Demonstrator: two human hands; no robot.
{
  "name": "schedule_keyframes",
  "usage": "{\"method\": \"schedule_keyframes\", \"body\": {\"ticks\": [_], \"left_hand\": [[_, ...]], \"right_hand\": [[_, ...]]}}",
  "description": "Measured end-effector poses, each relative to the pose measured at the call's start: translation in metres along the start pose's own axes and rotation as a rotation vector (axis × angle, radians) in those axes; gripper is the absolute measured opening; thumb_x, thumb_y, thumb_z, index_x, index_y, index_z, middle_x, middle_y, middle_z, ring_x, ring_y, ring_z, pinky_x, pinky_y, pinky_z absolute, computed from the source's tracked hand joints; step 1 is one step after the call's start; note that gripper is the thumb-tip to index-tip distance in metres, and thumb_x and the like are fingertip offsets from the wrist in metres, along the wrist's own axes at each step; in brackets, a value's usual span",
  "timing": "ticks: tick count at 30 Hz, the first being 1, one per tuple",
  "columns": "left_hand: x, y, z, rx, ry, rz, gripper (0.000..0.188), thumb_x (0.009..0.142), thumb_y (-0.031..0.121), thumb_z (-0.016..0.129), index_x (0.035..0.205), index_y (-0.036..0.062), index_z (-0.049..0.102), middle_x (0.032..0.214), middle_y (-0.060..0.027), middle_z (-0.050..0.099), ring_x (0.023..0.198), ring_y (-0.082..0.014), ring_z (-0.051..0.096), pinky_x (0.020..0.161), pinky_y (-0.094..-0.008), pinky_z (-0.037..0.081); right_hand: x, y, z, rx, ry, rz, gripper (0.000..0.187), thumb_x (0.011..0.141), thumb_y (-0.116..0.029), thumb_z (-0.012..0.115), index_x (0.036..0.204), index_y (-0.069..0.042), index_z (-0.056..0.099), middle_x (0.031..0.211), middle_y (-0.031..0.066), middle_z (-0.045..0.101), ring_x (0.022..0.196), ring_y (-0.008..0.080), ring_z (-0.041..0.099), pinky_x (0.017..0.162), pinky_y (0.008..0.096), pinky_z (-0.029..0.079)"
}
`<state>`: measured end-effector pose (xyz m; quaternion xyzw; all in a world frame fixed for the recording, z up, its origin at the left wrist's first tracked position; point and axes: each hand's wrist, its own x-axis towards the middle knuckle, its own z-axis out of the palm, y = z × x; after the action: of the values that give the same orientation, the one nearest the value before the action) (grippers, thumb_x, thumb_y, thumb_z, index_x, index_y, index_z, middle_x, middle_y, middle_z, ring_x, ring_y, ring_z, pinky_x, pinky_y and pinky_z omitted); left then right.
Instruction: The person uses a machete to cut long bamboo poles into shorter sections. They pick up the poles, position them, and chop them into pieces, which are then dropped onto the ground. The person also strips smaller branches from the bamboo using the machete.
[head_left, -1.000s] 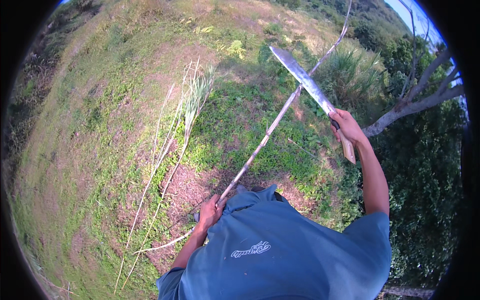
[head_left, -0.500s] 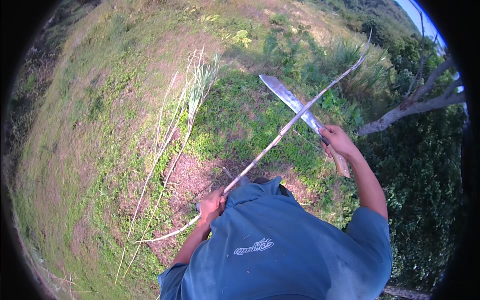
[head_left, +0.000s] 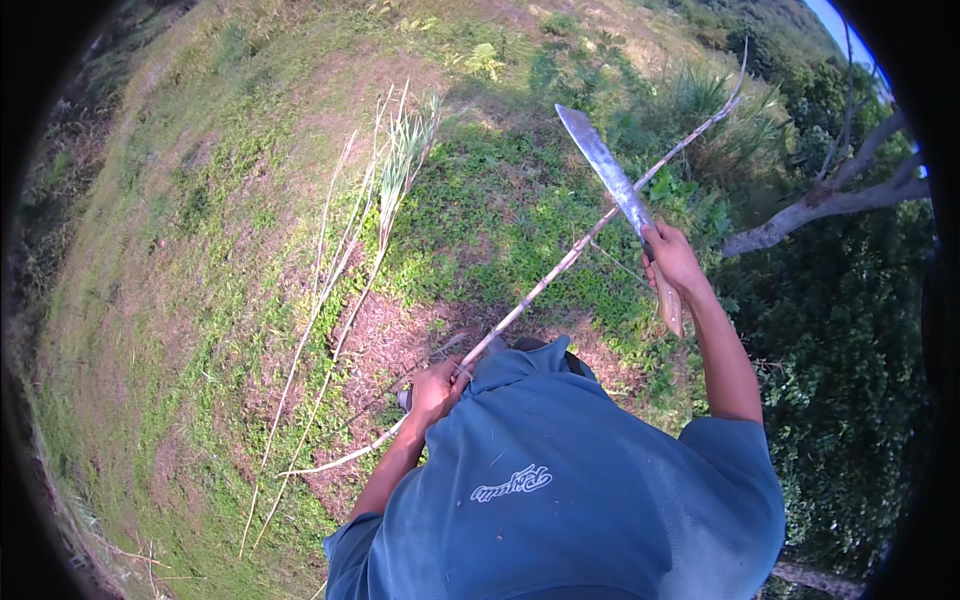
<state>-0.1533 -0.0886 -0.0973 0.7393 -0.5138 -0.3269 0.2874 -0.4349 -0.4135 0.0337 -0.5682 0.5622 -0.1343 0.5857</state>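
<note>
My left hand (head_left: 437, 390) is closed round a long, thin, pale jointed cane stalk (head_left: 545, 283), near its lower end beside my body. The stalk slants up to the far right and tapers to a bent tip; its lower end curves off to the left. In my right hand (head_left: 674, 260) is a machete (head_left: 603, 162) with a wide grey blade and a wooden handle, gripped where blade and handle meet. The blade points up and to the left and crosses over the stalk in this view. Whether blade and stalk touch, I cannot tell.
Several long cut stalks with leafy tops (head_left: 398, 165) lie on the grassy ground (head_left: 180, 330) to the left. A bare tree branch (head_left: 825, 208) reaches in from the right, above dense dark foliage (head_left: 830, 350). Tall grass (head_left: 700, 105) grows at the far right.
My right hand has raised the machete; its blade now crosses in front of the stalk rather than behind it. My left hand has shifted slightly up and right with the stalk.
</note>
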Motion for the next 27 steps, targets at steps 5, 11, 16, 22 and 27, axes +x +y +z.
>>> {"method": "schedule_keyframes", "body": {"ticks": [5, 11, 16, 22, 27], "left_hand": [[0.005, 0.018, -0.013, 0.084, -0.098, -0.068, 0.022, 0.09, 0.031, 0.06, 0.099, 0.0113, 0.064, 0.078, -0.0144, 0.067, 0.067, -0.0347, 0.064, 0.059, -0.0438, 0.049], [0.013, 0.023, -0.016, 0.174, 0.235, 0.071, 0.015, 0.092, 0.026, 0.057, 0.094, 0.012, 0.062, 0.07, -0.0127, 0.061, 0.061, -0.0331, 0.061, 0.053, -0.0428, 0.046], [0.016, 0.015, -0.024, 0.262, 0.146, 0.035, 0.024, 0.095, 0.033, 0.052, 0.09, 0.0109, 0.06, 0.059, -0.0151, 0.056, 0.053, -0.0353, 0.057, 0.048, -0.0439, 0.043], [0.038, -0.004, -0.045, 0.264, 0.032, 0.072, 0.035, 0.098, 0.039, 0.045, 0.087, 0.0089, 0.059, 0.054, -0.0185, 0.053, 0.052, -0.0403, 0.055, 0.05, -0.0488, 0.041], [0.044, -0.002, -0.047, 0.227, 0.056, 0.116, 0.035, 0.098, 0.036, 0.045, 0.082, 0.0079, 0.058, 0.053, -0.0176, 0.052, 0.051, -0.0389, 0.054, 0.05, -0.0474, 0.04]], "right_hand": [[-0.01, 0.028, 0.02, -0.037, -0.064, 0.003, 0.029, 0.1, -0.03, 0.044, 0.09, -0.002, 0.049, 0.057, 0.0036, 0.05, 0.039, 0.013, 0.047, 0.036, 0.0287, 0.04], [-0.027, 0.04, 0.032, 0.055, -0.011, -0.084, 0.03, 0.099, -0.03, 0.046, 0.086, -0.004, 0.051, 0.057, 0.0036, 0.051, 0.039, 0.012, 0.048, 0.036, 0.0276, 0.04], [0.002, 0.053, -0.025, 0.22, 0.425, -0.202, 0.03, 0.1, -0.032, 0.042, 0.087, -0.006, 0.05, 0.056, 0.0013, 0.048, 0.039, 0.0103, 0.047, 0.036, 0.0257, 0.04], [-0.042, 0.072, 0.018, 0.102, 0.222, -0.158, 0.03, 0.1, -0.03, 0.043, 0.089, -0.003, 0.051, 0.054, 0.0026, 0.048, 0.04, 0.0111, 0.049, 0.036, 0.027, 0.04], [-0.043, 0.067, -0.031, 0.217, 0.459, -0.202, 0.028, 0.099, -0.029, 0.046, 0.09, -0.003, 0.052, 0.055, 0.0028, 0.05, 0.04, 0.0112, 0.048, 0.036, 0.0268, 0.038]]}}
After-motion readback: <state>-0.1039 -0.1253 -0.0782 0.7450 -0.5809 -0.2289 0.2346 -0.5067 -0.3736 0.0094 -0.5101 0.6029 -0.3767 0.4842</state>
